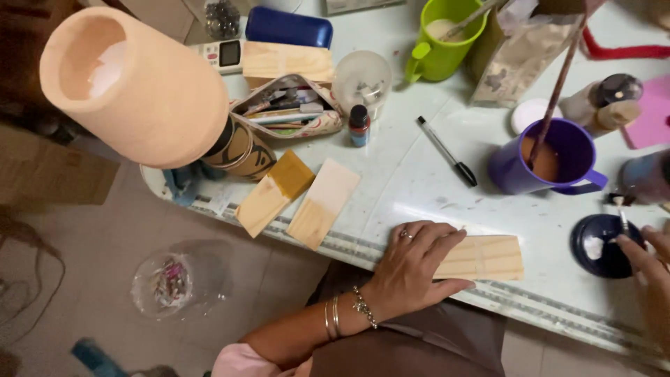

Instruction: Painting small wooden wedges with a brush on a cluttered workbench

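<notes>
Your left hand (415, 262) lay flat, fingers spread, pressing a pale wooden block (488, 257) at the near edge of the table (419, 174). Your right hand (645, 255) pinched a thin brush (621, 216) whose tip met a dab of white paint in a dark round lid (601, 246). Just beyond stood a purple mug (551, 164) holding brownish liquid and a long brush handle. A green mug (443, 38) held pale liquid and a stirring stick. An open pencil case (286, 112) held pens. Two partly stained blocks (300, 195) lay to the left.
</notes>
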